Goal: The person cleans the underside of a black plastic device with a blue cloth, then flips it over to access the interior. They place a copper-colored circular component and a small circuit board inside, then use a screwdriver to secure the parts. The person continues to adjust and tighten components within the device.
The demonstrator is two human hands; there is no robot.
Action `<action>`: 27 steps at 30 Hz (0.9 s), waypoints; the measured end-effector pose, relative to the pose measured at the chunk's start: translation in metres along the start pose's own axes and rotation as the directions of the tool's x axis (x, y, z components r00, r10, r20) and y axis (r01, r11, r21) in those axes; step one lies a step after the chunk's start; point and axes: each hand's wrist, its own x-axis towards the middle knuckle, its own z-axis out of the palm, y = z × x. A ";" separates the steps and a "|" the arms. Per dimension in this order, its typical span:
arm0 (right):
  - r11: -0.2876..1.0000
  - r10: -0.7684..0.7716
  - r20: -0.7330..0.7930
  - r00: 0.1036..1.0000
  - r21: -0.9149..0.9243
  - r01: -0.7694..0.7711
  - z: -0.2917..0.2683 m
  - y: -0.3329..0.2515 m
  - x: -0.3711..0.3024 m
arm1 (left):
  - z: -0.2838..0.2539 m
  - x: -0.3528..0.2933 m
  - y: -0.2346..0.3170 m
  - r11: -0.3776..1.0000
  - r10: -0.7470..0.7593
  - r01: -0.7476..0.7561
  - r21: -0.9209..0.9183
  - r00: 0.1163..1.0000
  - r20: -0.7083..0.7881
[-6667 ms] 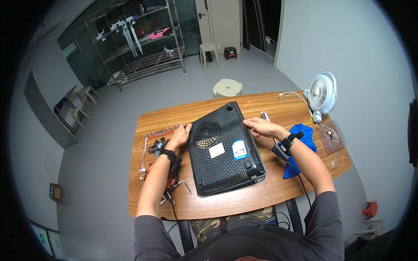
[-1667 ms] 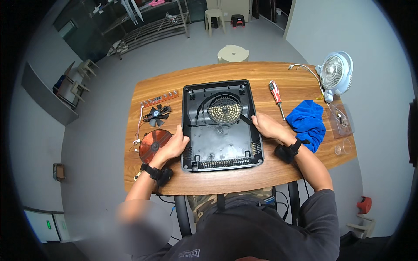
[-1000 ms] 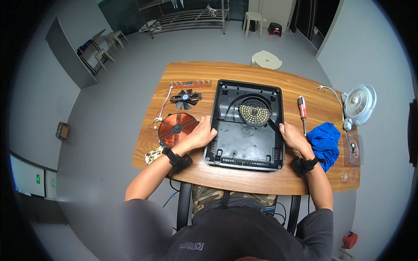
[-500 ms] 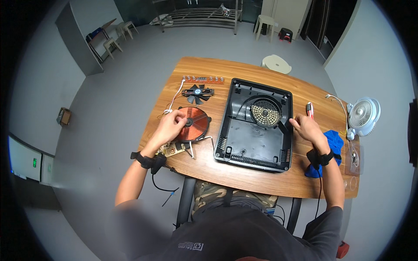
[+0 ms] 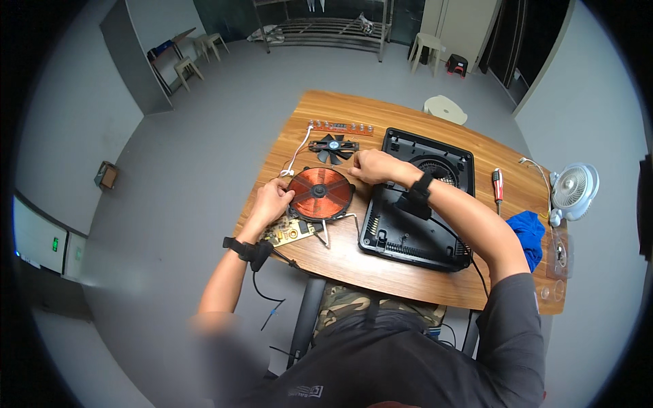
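Round copper-coloured coil in black frame [image 5: 321, 182] near the left edge of the wood-grain table [image 5: 347, 262]. Left hand [image 5: 272, 198] at coil's left rim, fingers close together; grip cannot be told. Right hand [image 5: 374, 166] by its upper-right rim, fingers bunched, contact unclear. Open black plastic housing [image 5: 432, 238] right of coil.

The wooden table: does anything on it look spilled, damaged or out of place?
Nothing looks spilled or clearly damaged. Slightly odd: the open black plastic housing lies hollow side up, with the copper-coloured round coil outside it, and the blue cloth is crumpled, not folded.
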 end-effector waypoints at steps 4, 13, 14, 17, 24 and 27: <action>0.993 0.118 0.189 0.975 0.010 -0.122 0.007 -0.005 0.029 | 0.001 0.006 -0.014 0.978 -0.107 0.118 -0.171 0.992 0.072; 0.936 0.205 0.340 0.918 0.205 -0.285 0.023 -0.022 0.038 | 0.001 0.009 -0.018 0.800 -0.218 0.327 -0.503 0.940 0.264; 0.889 0.251 0.385 0.888 0.272 -0.369 0.017 -0.031 0.031 | 0.002 0.010 -0.021 0.803 -0.208 0.315 -0.506 0.943 0.259; 0.816 0.259 0.404 0.877 0.394 -0.423 0.015 -0.033 0.026 | 0.003 0.012 -0.024 0.810 -0.188 0.289 -0.510 0.952 0.241; 0.662 0.183 0.355 0.917 0.645 -0.382 0.014 -0.011 0.030 | -0.014 0.015 -0.009 0.766 -0.145 0.254 -0.590 0.963 0.227; 0.591 0.094 0.360 0.928 0.730 -0.343 0.007 0.001 0.027 | -0.018 0.015 -0.004 0.759 -0.116 0.239 -0.606 0.965 0.235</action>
